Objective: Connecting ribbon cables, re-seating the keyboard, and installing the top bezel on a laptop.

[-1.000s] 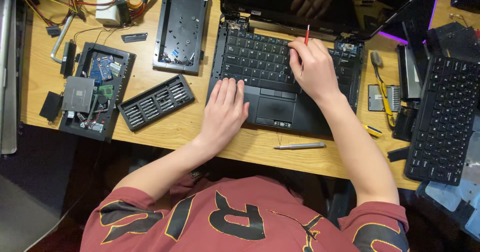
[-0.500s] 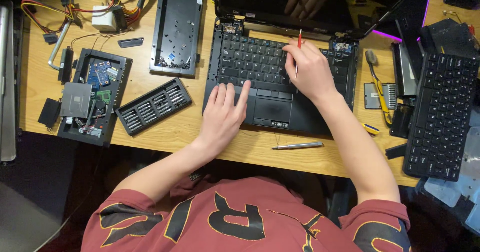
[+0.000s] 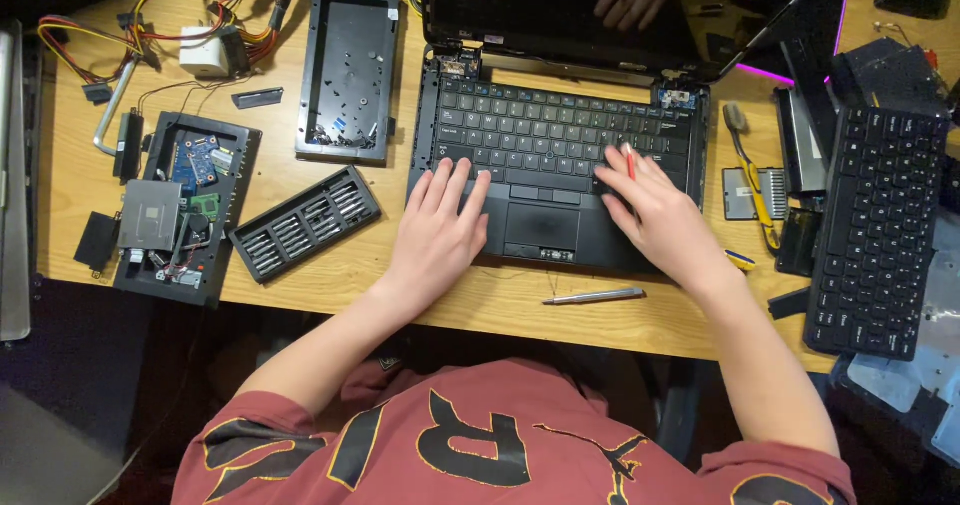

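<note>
Left hand (image 3: pixel 440 233) lies open and flat, palm down, on the left palm rest of the black laptop (image 3: pixel 560 180) at the tabletop (image 3: pixel 400 285) centre; right hand (image 3: pixel 660 215) is closed round a thin red tool (image 3: pixel 629 160) whose tip points away from the person onto the right keyboard rows, long axis running front to back, so the right hand is the nearer one to that spot. Left of the laptop, well apart: a black bit tray (image 3: pixel 305 223) with its slots filled with small bits, an open black case (image 3: pixel 185 210) holding a circuit board and a metal drive, and a black cover (image 3: pixel 350 75) holding only a few loose screws. A silver pen-like tool (image 3: pixel 595 296) lies near the front edge, between the arms.
</note>
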